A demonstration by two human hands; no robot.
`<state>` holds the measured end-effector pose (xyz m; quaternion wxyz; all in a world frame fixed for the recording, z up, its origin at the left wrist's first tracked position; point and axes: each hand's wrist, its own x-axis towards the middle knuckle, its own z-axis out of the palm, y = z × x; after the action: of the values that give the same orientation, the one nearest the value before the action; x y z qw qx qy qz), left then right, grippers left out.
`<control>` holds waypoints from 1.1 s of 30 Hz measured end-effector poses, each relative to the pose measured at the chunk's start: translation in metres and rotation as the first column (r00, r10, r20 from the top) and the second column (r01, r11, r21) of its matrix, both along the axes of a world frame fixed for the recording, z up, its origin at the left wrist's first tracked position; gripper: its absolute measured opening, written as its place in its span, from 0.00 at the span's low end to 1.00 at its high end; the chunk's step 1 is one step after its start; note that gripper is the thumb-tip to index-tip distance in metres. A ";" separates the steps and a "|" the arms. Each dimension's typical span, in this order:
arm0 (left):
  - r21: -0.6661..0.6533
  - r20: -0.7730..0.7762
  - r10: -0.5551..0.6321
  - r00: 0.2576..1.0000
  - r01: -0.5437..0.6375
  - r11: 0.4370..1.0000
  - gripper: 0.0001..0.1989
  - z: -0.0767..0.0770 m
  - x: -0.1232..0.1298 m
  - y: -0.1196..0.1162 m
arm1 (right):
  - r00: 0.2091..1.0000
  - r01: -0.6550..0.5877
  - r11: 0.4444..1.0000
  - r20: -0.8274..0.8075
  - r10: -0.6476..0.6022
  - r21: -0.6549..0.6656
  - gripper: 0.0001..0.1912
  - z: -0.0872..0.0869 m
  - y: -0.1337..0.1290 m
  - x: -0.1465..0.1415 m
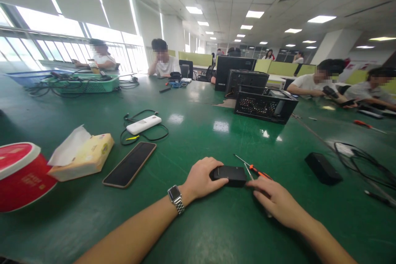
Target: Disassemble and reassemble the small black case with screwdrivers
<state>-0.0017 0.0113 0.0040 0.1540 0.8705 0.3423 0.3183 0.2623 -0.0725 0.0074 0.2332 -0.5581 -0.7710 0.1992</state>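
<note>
My left hand point(206, 177), with a watch on the wrist, is wrapped round the left part of a small black box-shaped device point(236, 176) on the green table. My right hand point(276, 200) is at the device's right end, fingers curled with the fingertips close to it. A bit of something silvery shows under that palm, but what the fingers hold is hidden. Just beyond lies a screwdriver point(259, 171) with an orange and black handle, its thin shaft pointing away to the left. A slim silvery piece point(248, 170) lies between it and the device.
To the left are a phone point(130, 165), a tissue pack point(83, 156), a red tub point(24, 177) and a white power strip point(144, 124). On the right lie another black block point(323, 168) and cables point(359, 161). Computer cases point(266, 105) stand ahead; several people sit around.
</note>
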 end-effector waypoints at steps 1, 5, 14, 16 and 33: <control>0.001 0.000 -0.003 1.000 0.003 1.000 0.18 0.000 0.000 0.000 | 0.999 0.000 1.000 0.050 -0.001 0.022 0.16 -0.001 0.000 -0.002; 0.003 0.002 -0.003 1.000 0.003 1.000 0.18 0.000 0.000 0.000 | 0.975 0.135 0.988 0.167 -0.145 0.074 0.17 -0.007 0.000 -0.004; -0.034 -0.011 -0.013 1.000 0.013 0.999 0.17 0.002 -0.001 0.001 | 0.960 0.209 0.797 0.038 -0.279 0.567 0.13 -0.011 0.024 -0.003; -0.044 -0.015 -0.016 1.000 0.016 0.999 0.17 0.003 -0.001 0.000 | 0.932 0.285 0.776 0.027 -0.362 0.563 0.16 -0.014 0.026 0.008; -0.115 -0.024 -0.127 0.992 0.123 0.986 0.18 0.008 -0.004 0.000 | 0.253 0.171 0.855 -0.816 -0.519 -0.490 0.20 -0.015 0.017 0.008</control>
<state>-0.0062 0.0111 0.0118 0.2174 0.8850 0.3070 0.2742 0.2702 -0.0557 -0.0077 0.5789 -0.5268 -0.3118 0.5386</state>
